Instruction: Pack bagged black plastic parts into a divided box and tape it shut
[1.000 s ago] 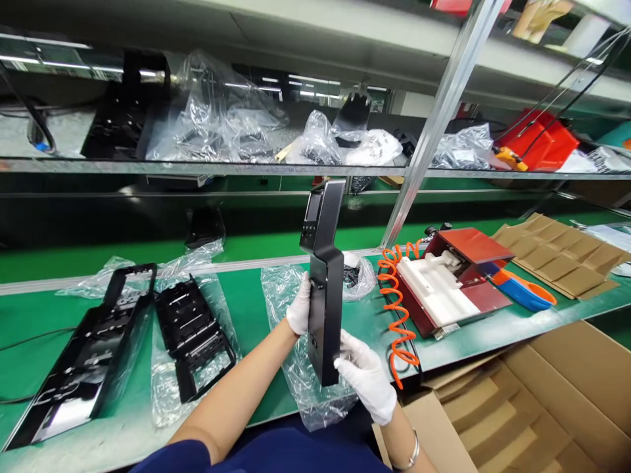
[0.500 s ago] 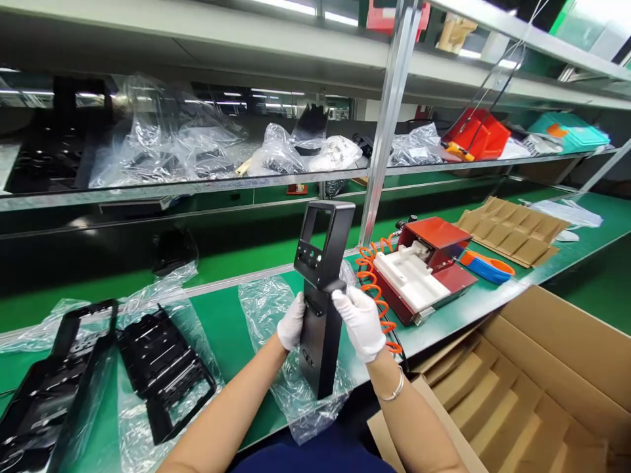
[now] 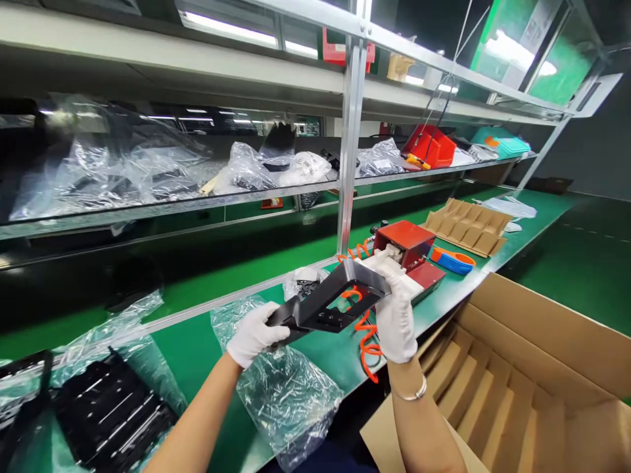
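A long black plastic housing (image 3: 323, 299) with a rectangular window at one end is held up above the bench, tilted nearly level. My left hand (image 3: 256, 334), in a white glove, is closed round its narrower body at the left. At the windowed end on the right, my gloved right hand (image 3: 396, 322) grips the edge; its fingertips are partly hidden. Below lies a crumpled clear plastic bag (image 3: 290, 401) on the green bench. Just behind the right hand stands a red fixture (image 3: 407, 238) with a white bed, partly covered by the hand and housing.
An orange coiled hose (image 3: 369, 348) hangs beside the fixture. A cardboard box (image 3: 537, 328) with dividers stands open at the right. Black housing parts (image 3: 111, 410) lie on plastic at the left. A blue-orange tape roll (image 3: 452, 261) sits beyond the fixture. Bagged parts (image 3: 246, 167) line the shelf.
The housing has gone from upright to nearly level, its windowed end now pointing right. My right hand has shifted from its middle to that end. The view has turned right.
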The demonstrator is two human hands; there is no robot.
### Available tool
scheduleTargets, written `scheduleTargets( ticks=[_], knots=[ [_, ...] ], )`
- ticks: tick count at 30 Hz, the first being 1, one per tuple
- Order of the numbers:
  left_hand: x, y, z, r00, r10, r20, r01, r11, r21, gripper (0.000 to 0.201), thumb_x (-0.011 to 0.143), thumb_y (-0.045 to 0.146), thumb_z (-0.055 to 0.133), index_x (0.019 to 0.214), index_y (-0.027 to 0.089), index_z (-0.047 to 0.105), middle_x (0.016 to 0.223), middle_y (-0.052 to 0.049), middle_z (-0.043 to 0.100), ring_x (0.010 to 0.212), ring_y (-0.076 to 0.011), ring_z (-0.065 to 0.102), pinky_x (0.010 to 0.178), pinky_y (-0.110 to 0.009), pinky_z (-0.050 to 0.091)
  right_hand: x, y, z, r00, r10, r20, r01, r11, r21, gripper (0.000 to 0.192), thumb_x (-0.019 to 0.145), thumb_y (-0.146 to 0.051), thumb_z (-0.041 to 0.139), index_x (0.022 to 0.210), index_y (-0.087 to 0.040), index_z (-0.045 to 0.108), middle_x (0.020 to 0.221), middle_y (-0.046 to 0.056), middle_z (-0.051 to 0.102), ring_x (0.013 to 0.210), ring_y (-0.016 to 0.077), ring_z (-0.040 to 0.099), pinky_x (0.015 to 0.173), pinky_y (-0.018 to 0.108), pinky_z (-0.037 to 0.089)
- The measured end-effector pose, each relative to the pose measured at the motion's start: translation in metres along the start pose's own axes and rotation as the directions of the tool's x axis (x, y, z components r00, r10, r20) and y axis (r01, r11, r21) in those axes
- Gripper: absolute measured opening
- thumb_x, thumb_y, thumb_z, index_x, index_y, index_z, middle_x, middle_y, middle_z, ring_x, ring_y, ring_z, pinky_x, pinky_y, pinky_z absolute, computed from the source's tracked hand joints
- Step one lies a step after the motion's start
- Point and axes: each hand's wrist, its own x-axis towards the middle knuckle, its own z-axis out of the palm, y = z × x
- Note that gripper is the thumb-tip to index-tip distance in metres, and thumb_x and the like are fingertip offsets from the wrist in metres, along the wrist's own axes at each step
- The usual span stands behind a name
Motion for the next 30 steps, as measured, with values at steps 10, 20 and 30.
scheduleTargets(
  ticks=[10,20,30],
  knots=[
    [-0.006,0.040,0.003,0.959,0.267,0.096,-0.275,0.788,0.552,0.042,0.070,0.064,0.069,0.067,0.023,0.062,0.058,0.000,0.054,0.053,-0.0162,0.045,0.053,-0.028,0.024,-0.005,0.013,-0.048,0.981,0.135,-0.136,-0.153,0.978,-0.139,0.065,0.062,-0.068,0.080,0.106,-0.024,0.064,0.108,0.008,0.068,0.102,0.0292,0.066,0.095,0.047,0.053],
    [-0.023,-0.002,-0.040,0.925,0.278,-0.258,-0.191,0.929,0.316,0.036,0.083,0.055,0.062,0.101,0.026,0.075,0.102,-0.007,0.075,0.097,-0.0291,0.067,0.086,-0.036,0.050,-0.028,0.042,-0.104,0.849,0.167,-0.502,-0.140,0.986,0.092,0.047,0.068,-0.049,0.081,0.103,-0.023,0.064,0.108,0.002,0.068,0.102,0.0202,0.066,0.101,0.041,0.050],
    [-0.044,-0.032,0.003,0.832,-0.389,0.395,0.555,0.590,-0.587,0.065,0.080,0.076,0.052,0.058,0.016,0.068,0.050,-0.013,0.064,0.037,-0.0184,0.056,0.039,-0.029,0.046,-0.044,0.024,-0.104,0.910,0.027,-0.415,0.006,0.997,0.077,0.029,0.069,-0.042,0.084,0.088,-0.026,0.068,0.086,-0.002,0.066,0.085,0.0189,0.067,0.099,0.047,0.055]
  ],
)
